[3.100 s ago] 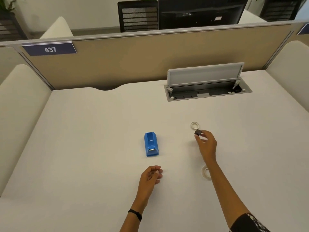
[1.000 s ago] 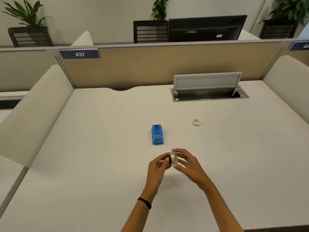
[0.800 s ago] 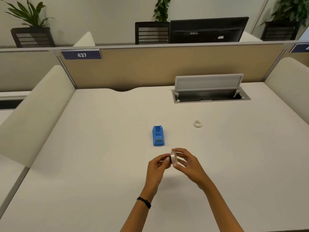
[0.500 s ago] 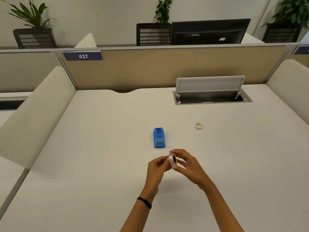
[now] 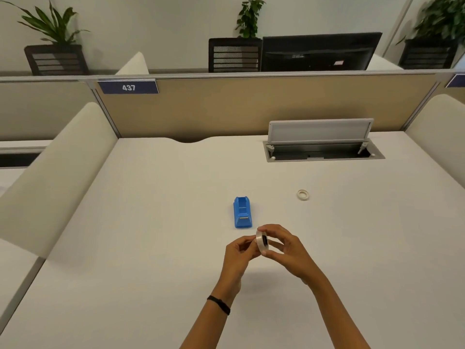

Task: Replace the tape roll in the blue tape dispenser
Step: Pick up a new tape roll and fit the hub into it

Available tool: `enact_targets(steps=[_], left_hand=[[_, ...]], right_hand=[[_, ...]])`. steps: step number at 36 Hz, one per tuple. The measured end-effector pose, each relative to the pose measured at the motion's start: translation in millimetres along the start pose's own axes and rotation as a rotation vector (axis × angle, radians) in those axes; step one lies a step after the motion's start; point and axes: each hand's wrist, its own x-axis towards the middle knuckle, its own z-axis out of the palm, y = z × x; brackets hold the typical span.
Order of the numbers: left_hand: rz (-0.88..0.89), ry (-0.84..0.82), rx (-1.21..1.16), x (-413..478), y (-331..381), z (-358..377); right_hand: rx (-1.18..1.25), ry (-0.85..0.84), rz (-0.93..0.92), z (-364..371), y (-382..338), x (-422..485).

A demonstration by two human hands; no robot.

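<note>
The blue tape dispenser (image 5: 242, 215) sits on the white desk (image 5: 151, 222), its roll slot showing nothing inside. Just in front of it and to the right, both hands meet above the desk. My right hand (image 5: 286, 250) grips a clear tape roll (image 5: 262, 242) on edge by its rim, with a dark hub visible in its centre. My left hand (image 5: 239, 255) pinches at the roll's left side. A small white tape ring (image 5: 302, 194) lies flat on the desk further back right.
An open cable tray (image 5: 322, 153) with a raised grey lid is set into the desk at the back right. A tan partition (image 5: 251, 107) closes the far edge, and padded side screens (image 5: 55, 167) flank the desk.
Three seconds ago my right hand held a dark hub near the white ring and a roll lay by my forearm. Now both hands hold the roll together; in the last second they barely shifted.
</note>
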Motion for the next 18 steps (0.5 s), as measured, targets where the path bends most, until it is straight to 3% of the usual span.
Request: enact_targets(steps=[18], left_hand=[[0.206, 0.043, 0.066, 15.1, 3.3, -11.5]], right_hand=[[0.084, 0.103, 0.084, 8.1, -7.3, 17.6]])
